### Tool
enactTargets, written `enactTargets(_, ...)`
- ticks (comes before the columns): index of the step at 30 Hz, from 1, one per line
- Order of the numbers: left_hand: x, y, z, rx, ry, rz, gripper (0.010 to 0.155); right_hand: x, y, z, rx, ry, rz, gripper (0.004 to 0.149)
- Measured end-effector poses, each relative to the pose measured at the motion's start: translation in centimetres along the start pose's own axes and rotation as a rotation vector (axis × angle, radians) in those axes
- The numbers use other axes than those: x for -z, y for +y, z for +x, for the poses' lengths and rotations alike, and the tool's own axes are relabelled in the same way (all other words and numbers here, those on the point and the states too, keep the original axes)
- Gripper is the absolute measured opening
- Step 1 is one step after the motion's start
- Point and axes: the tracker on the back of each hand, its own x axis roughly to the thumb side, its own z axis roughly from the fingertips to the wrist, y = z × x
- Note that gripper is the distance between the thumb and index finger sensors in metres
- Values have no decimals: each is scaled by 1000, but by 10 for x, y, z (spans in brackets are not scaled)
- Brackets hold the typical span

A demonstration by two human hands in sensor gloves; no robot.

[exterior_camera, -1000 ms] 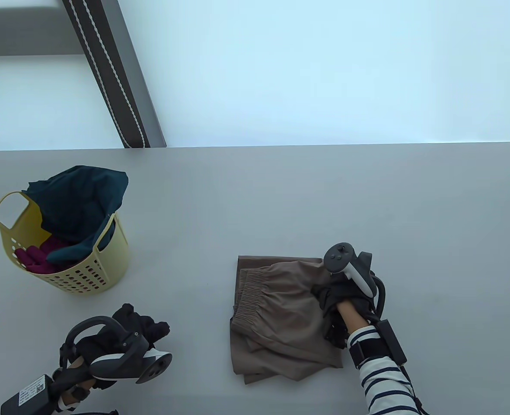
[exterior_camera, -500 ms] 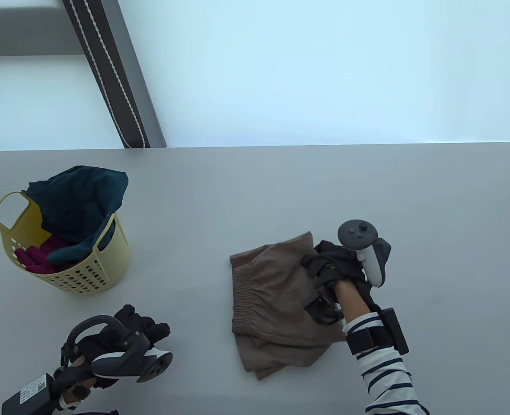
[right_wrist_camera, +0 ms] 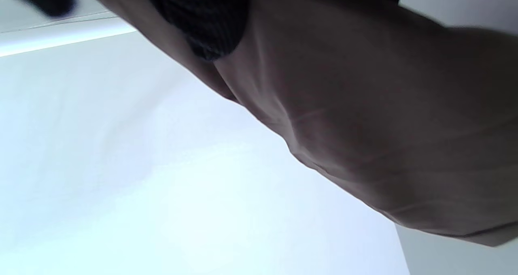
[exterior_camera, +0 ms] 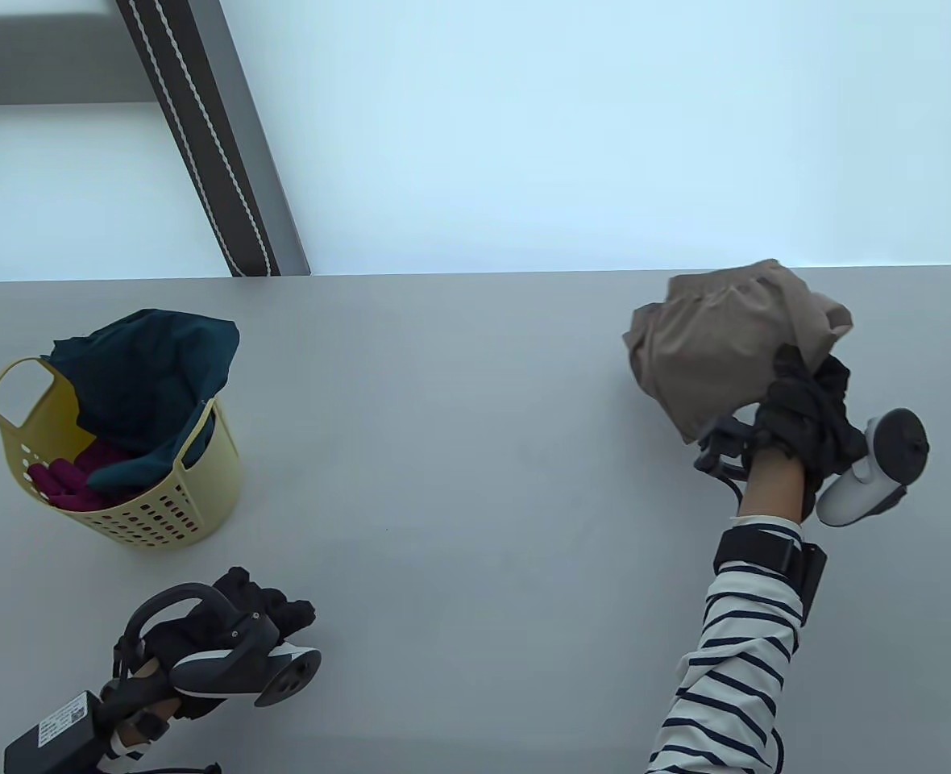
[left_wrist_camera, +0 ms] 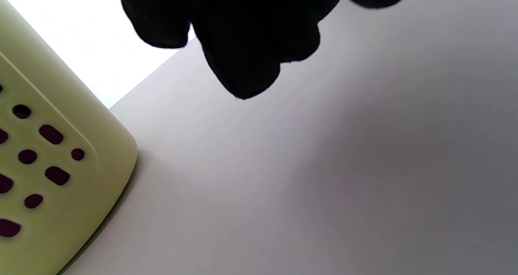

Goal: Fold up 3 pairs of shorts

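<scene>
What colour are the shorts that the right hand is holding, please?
Taupe brown shorts, plain with no pattern, gripped by the right hand; the table view shows them best.

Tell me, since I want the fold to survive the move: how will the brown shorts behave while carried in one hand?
Probably floppy: the brown shorts bunch and droop around the right hand gripping them. Likely light, since one hand holds them up at the table's far edge. The fold may well loosen; the layers already look rumpled.

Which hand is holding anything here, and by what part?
The right hand grips the folded brown shorts by their near edge; the left hand holds nothing.
</scene>
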Motion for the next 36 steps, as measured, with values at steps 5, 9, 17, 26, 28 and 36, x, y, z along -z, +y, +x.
enactTargets(5, 1, 1, 0, 4, 2, -10, 57, 1, -58, -58, -491, 244, -159, 91)
enactTargets(9, 2, 0, -1, 4, 6, -18, 57, -5, -79, -76, -407, 311, -192, 93)
enactTargets(17, 1, 2, -3, 17, 25, -16, 58, -21, -62, 5, -186, -14, -49, 94)
enactTargets(26, 0, 2, -8, 22, 50, -7, 58, -130, 28, 88, -904, -885, 45, 90)
enactTargets(28, 0, 2, -8, 22, 53, -6, 58, -155, 43, 79, -1074, -1044, 101, 87)
enactTargets(36, 0, 2, -9, 28, 53, -12, 58, -209, 68, -16, -1640, -1291, 412, 36)
